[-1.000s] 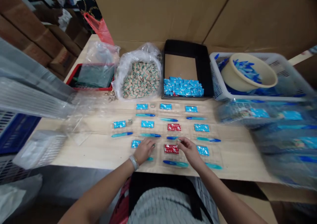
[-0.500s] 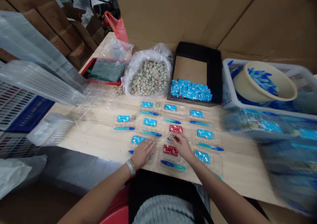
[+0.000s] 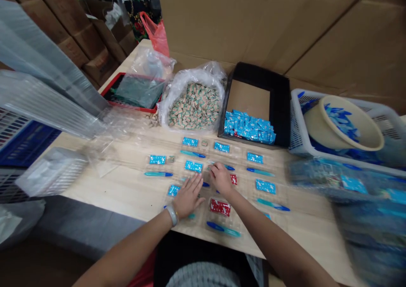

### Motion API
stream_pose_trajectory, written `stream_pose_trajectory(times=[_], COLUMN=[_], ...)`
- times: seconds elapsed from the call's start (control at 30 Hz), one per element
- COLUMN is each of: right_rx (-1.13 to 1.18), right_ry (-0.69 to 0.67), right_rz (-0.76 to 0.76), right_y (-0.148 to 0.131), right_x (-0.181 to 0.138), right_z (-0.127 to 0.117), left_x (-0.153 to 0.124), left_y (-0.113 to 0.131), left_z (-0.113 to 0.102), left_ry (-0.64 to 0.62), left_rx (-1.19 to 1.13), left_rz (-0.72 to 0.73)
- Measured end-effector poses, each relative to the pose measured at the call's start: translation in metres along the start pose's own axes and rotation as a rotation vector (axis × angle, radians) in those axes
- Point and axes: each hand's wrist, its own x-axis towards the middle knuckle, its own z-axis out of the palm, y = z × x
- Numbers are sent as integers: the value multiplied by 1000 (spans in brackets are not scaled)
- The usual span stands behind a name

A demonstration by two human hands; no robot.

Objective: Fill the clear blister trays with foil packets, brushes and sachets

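Several clear blister trays lie in rows on the wooden table (image 3: 127, 194), each with a blue packet (image 3: 193, 166) or a red packet (image 3: 220, 207) and a blue pen (image 3: 158, 174). My left hand (image 3: 187, 196) lies flat with fingers spread on a near tray, beside a blue packet (image 3: 174, 189). My right hand (image 3: 220, 177) reaches over a middle tray, fingers pinched near a small item I cannot make out, partly covering a red packet (image 3: 234, 179).
At the back stand a bag of small wrapped pieces (image 3: 193, 105), a black tray (image 3: 279, 105) of blue packets, a red tray (image 3: 133, 92), and a white basket (image 3: 298, 130) holding a beige bowl (image 3: 342, 124). Stacked clear trays (image 3: 47, 105) lie left; bagged goods (image 3: 364, 189) right.
My right hand has moved forward and left from the near red packet to the middle row. My left hand has opened flat and shifted slightly forward. The camera has tilted.
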Motion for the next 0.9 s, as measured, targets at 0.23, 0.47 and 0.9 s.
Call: stream_pose_trajectory(times=[0.23,0.47,0.9], right_rx=[-13,-95,-173], right_ry=[-38,-34,-18], right_rz=[-14,4,-113], right_y=[7,12,4], right_x=[5,2,24], right_z=[-1,-7,-18], left_x=[32,51,81], left_y=[-22,-25,-50], left_z=[5,0,-25], left_ry=[-59,-60,-25], left_rx=[7,-1,-68], left_rz=[16,59,90])
